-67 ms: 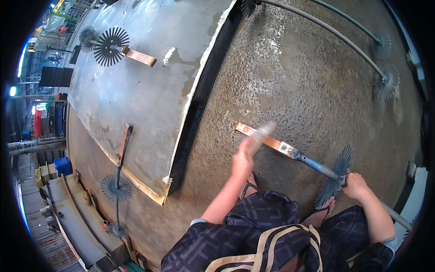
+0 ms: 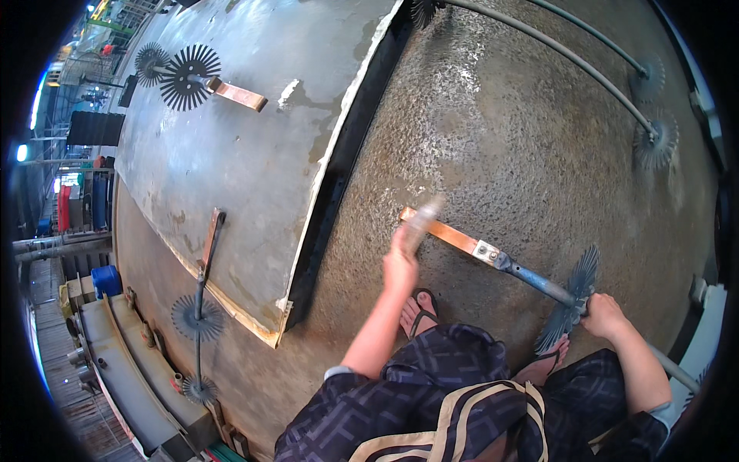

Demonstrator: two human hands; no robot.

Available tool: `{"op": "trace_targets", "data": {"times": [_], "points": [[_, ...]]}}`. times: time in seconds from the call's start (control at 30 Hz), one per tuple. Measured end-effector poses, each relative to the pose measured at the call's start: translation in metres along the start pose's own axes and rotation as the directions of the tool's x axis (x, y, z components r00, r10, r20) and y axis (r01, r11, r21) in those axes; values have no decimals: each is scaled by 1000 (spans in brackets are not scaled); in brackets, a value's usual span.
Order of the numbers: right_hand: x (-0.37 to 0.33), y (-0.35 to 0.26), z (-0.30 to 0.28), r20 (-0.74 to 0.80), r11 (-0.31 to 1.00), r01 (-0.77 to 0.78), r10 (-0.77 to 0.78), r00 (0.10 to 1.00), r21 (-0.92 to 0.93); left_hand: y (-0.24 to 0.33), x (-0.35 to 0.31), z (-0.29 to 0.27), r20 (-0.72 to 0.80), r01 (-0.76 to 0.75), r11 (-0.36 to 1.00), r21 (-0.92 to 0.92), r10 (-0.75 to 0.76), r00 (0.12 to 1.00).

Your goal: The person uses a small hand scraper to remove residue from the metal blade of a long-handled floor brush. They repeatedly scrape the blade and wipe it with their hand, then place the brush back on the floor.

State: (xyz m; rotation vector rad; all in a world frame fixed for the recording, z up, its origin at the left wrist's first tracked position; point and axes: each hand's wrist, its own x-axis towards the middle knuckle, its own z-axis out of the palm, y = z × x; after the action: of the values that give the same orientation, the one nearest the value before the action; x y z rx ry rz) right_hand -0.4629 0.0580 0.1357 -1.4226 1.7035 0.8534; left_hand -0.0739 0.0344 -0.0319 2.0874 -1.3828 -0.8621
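Observation:
In front of me a metal rod point(image 2: 539, 283) slants across the floor, with a flat copper bar point(image 2: 454, 236) bolted to its far end through a pale plate point(image 2: 485, 252). My left hand point(image 2: 400, 263) is closed on a pale, elongated object point(image 2: 424, 218), smeared by motion, that lies across the copper bar near its tip. Its exact kind does not show. My right hand point(image 2: 604, 316) is wrapped round the rod just behind a dark slotted disc point(image 2: 568, 304), whose fins stand edge-on to me.
At left, a grey metal sheet point(image 2: 239, 154) bears another slotted disc point(image 2: 187, 77) with a copper bar. A similar rod point(image 2: 200, 292) overlaps its near corner. Two long rods point(image 2: 570, 54) with discs lie far right. Beside my foot point(image 2: 419, 314) is rough, wet floor point(image 2: 369, 254).
My left hand has slid left along the copper bar toward its tip, taking the blurred object with it. My right hand and the rod stay where they were.

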Motion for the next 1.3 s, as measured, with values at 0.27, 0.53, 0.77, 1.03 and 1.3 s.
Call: {"op": "trace_targets", "data": {"times": [0.27,0.53,0.77,1.03,1.3], "points": [[21,12,5,-28,997,-47,46,999,-55,-25,28,-27,241,396,712,-580,-314,918],[98,146,74,78,835,515,-510,857,-195,-22,20,-39,411,518,397,-758,-326,851],[109,166,75,463,883,246,-37,886,-400,-28,16,-61,503,565,302,-768,-262,824],[124,146,60,415,907,195,-24,909,-373,-29,21,-103,471,507,307,-806,-188,862],[132,131,57,401,918,178,-23,916,-353,-27,16,-108,439,439,210,-874,-48,897]]}}
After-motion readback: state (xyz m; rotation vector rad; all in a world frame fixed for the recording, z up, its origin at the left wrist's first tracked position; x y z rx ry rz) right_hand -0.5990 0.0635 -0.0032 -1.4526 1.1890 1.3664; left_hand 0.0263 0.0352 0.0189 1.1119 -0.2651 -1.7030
